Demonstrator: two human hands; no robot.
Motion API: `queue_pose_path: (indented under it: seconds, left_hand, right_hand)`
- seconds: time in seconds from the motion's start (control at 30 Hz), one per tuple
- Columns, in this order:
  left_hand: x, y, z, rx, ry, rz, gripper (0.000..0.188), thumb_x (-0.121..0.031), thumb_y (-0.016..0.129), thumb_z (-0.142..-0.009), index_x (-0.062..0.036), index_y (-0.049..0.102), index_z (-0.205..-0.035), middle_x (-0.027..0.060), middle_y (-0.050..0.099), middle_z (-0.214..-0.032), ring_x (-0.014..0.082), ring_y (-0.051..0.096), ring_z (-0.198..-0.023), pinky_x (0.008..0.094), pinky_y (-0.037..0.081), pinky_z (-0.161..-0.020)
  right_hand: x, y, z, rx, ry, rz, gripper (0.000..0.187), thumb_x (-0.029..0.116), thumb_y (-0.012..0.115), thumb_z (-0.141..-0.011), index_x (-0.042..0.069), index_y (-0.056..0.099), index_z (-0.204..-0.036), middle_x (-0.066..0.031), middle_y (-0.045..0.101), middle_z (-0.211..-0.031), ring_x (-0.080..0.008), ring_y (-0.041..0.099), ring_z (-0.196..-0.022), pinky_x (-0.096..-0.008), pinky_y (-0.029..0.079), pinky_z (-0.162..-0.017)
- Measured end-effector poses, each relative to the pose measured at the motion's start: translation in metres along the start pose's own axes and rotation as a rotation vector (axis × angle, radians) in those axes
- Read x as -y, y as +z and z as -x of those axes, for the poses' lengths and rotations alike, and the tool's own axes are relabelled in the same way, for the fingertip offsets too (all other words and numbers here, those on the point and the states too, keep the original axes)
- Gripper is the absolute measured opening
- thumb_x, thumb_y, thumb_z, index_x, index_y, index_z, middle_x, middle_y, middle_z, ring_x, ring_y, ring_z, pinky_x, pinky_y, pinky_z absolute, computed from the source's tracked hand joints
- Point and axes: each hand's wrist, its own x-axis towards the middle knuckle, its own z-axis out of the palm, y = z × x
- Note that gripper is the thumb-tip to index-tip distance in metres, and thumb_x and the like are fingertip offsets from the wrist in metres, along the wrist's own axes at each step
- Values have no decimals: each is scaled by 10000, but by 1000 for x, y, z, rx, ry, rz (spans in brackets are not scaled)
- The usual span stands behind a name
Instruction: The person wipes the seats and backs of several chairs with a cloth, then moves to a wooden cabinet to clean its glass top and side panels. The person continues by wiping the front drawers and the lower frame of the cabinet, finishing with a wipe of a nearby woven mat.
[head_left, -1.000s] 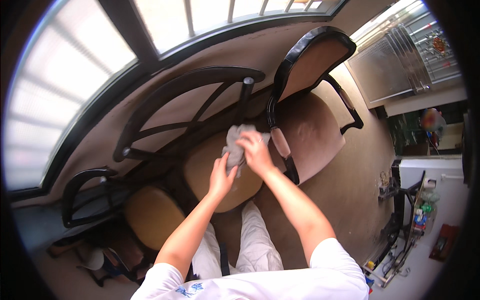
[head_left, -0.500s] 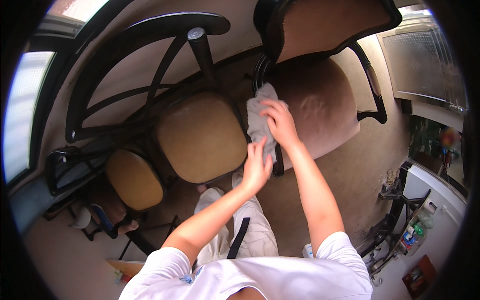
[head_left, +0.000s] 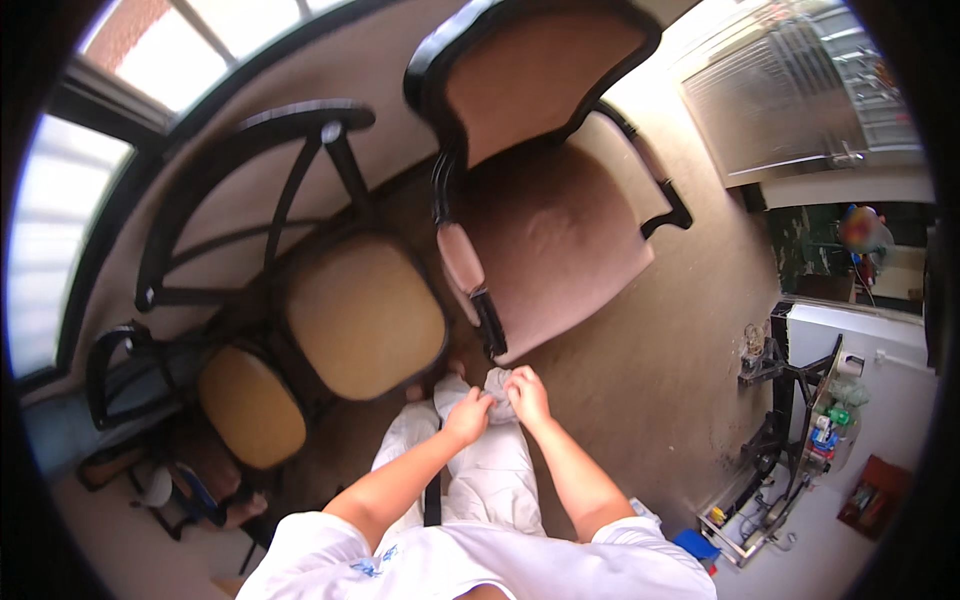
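In the head view, my two hands are holding a bunched grey cloth low in front of my body, the cloth showing against my pale trousers (head_left: pixel 490 485), just short of the front corner of a padded armchair (head_left: pixel 565 265). My left hand (head_left: pixel 468 416) is gripping one side with bent fingers, nearly closed; my right hand (head_left: pixel 530 397) is pinching the other side, thumb and fingertips together. The cloth (head_left: pixel 498 402) is looking light, limp and soft, a thing that should be folding easily and hardly breaking; whether it is damp, I cannot tell. By my judgement, its loose edges are offering the best hold for spreading it, its gathered middle the best for a firm wad.

The armchair's pinkish seat is looking soft and cushioned, while its black frame is shining, hard and probably slick under fabric. To my left, a chair with a tan seat (head_left: pixel 365 320) and a smaller one with a yellowish seat (head_left: pixel 250 407) are standing in line beneath a bright window (head_left: pixel 75 235). A brown floor (head_left: pixel 640 400) is stretching away to the right, where a shelf of bottles (head_left: pixel 825 440) and a red box (head_left: pixel 873 495) are lining the room's edge.
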Motion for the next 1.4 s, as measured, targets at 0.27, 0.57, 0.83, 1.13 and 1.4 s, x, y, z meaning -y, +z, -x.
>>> queue_pose_path:
  seconds: [0.27, 0.57, 0.83, 1.13, 1.4]
  left_hand:
    - [-135, -65, -71, -159, 202, -21, 362, -84, 630, -726, -132, 534, -1072, 187, 487, -1006, 369, 590, -833, 447, 501, -735]
    - [-295, -29, -334, -312, 269, 56, 428, -19, 597, -791, -119, 514, -1199, 172, 463, -1126, 385, 571, -942, 446, 491, -785]
    - [-324, 89, -477, -320, 9, 362, 330, 72, 456, -779, -32, 502, -1088, 218, 509, -1058, 391, 544, -972, 422, 451, -833]
    - [-349, -68, -484, -556, 155, 60, 340, 127, 504, -672, -78, 552, -939, 156, 509, -1112, 391, 542, -1009, 443, 473, -821]
    - [-296, -142, -599, -975, 59, -333, 445, 94, 522, -738, -50, 597, -1152, 167, 516, -1321, 334, 439, -1287, 389, 418, -1013]
  right_hand:
    - [28, -146, -68, -376, -69, 59, 157, -21, 589, -709, 77, 671, -801, -115, 551, -1040, -311, 564, -985, -388, 478, -840]
    - [-111, -344, -276, -499, -243, 170, 292, -30, 588, -727, 95, 655, -982, -130, 557, -1187, -364, 498, -1160, -437, 429, -972]
    - [-219, -379, -319, -321, -140, 111, 332, -8, 626, -659, 95, 594, -974, -157, 519, -1177, -358, 491, -1104, -461, 400, -944]
    - [-156, -426, -399, -243, -321, -144, 276, -73, 531, -677, 45, 598, -917, -173, 521, -1051, -364, 521, -1040, -425, 444, -883]
    - [-102, -337, -587, -53, -438, -20, 451, -42, 477, -788, 89, 614, -1197, -128, 535, -1299, -372, 522, -1140, -421, 444, -959]
